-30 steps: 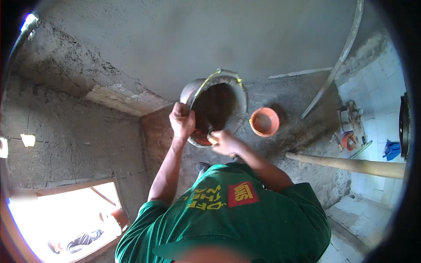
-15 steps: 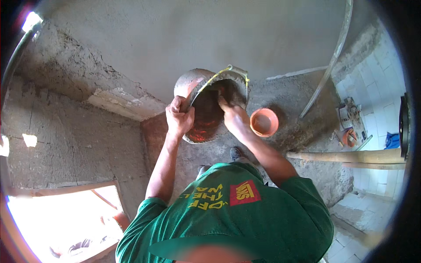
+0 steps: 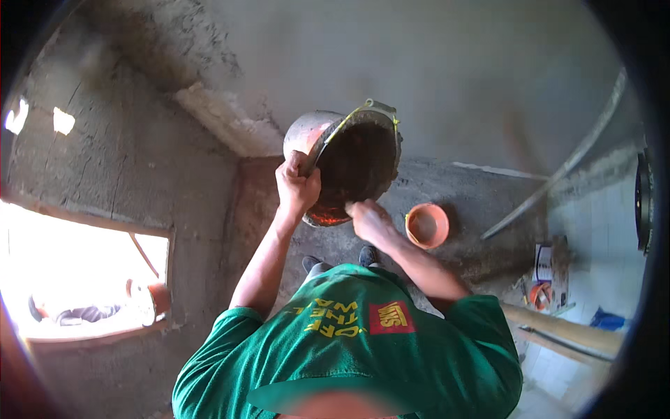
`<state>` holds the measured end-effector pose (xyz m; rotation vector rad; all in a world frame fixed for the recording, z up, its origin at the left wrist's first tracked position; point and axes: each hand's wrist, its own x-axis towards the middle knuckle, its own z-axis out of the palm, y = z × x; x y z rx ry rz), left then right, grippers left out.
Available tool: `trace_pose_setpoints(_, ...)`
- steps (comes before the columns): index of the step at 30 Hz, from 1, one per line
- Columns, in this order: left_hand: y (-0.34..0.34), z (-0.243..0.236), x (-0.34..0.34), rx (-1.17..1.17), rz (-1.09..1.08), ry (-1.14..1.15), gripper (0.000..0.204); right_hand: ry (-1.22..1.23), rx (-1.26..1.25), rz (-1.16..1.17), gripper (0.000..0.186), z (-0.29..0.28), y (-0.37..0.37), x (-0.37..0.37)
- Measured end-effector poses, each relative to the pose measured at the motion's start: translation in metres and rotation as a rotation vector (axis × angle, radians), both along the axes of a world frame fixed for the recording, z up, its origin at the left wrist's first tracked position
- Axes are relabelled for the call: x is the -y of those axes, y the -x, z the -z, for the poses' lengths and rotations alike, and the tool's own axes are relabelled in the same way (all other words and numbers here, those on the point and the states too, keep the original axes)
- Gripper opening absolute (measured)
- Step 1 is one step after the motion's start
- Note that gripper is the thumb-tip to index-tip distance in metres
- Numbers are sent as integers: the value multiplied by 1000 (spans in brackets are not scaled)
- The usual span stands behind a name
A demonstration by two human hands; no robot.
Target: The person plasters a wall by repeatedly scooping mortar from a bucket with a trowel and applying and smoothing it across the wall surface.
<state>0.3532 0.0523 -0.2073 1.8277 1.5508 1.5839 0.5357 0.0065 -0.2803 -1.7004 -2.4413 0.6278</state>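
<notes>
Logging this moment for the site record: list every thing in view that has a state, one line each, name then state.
bucket: lifted and tilted, mouth toward the person, dark inside, contents unclear
left hand: gripping the bucket's rim
right hand: at the lower rim of the bucket; grip cannot be told
orange bowl: upright on the floor, open, apart from the bucket
wooden pole: lying across the lower right
window opening: open, glaring bright

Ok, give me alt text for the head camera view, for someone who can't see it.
A person in a green shirt tilts a mortar-caked bucket, left hand gripping its rim and right hand at its lower edge. A small orange bowl sits on the concrete floor beside it.
</notes>
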Motion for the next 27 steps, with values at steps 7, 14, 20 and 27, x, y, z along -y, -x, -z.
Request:
trace_pose_setpoints(7,30,8,36,-25,-165,69,15,-244,-99,-187,20,69,35,-32)
trace_pose_setpoints(14,57,6,68,-74,-267,23,15,-41,342,-404,23,-22,72,-93)
trace_pose_setpoints(20,37,-14,82,64,-360,81,15,-121,352,-953,24,52,60,-106)
trace_pose_setpoints(27,20,55,61,220,-654,129,13,74,-420,-987,36,101,53,-87)
